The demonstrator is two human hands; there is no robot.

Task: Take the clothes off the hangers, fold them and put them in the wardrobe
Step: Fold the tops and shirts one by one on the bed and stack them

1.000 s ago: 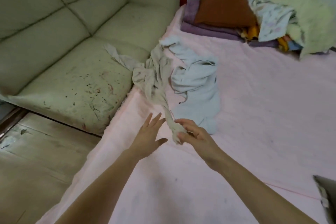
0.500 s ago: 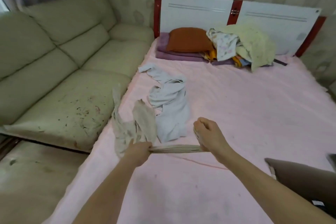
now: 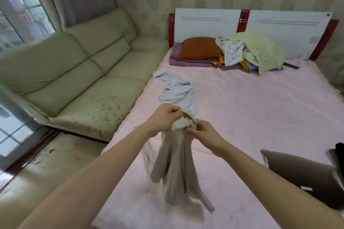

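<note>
Both hands were raised over the pink bed [image 3: 260, 113] and met at the top of one beige garment [image 3: 176, 165]. The left hand [image 3: 163, 119] had its fingers [image 3: 174, 112] curled down over the upper edge of the cloth, gripping a bunched fold of it. The right hand [image 3: 203, 134] was just beside it, almost touching, and its fingers [image 3: 189, 130] were pressed together in a pinch on the same bunched part, with the thumb on the near side. No finger on either hand was spread wide; all were closed on the cloth. From this grip the beige garment hung down in long loose folds in front of the forearms, above the near part of the bed; its lower end looked blurred, and I could not tell if it touched the sheet.

Behind the hands, a pale blue-grey garment [image 3: 178, 91] lay crumpled on the bed near the left edge, apart from the held one. Further back, by the white and red headboard [image 3: 208, 22], an orange pillow [image 3: 199, 47] rested on folded purple bedding [image 3: 188, 61], and beside it was a heap of mixed clothes [image 3: 253, 50] under a yellowish cloth. A worn cream sofa [image 3: 89, 72] stood against the left side of the bed. At the right, near the bed's edge, lay a brown cushion [image 3: 297, 174].
</note>
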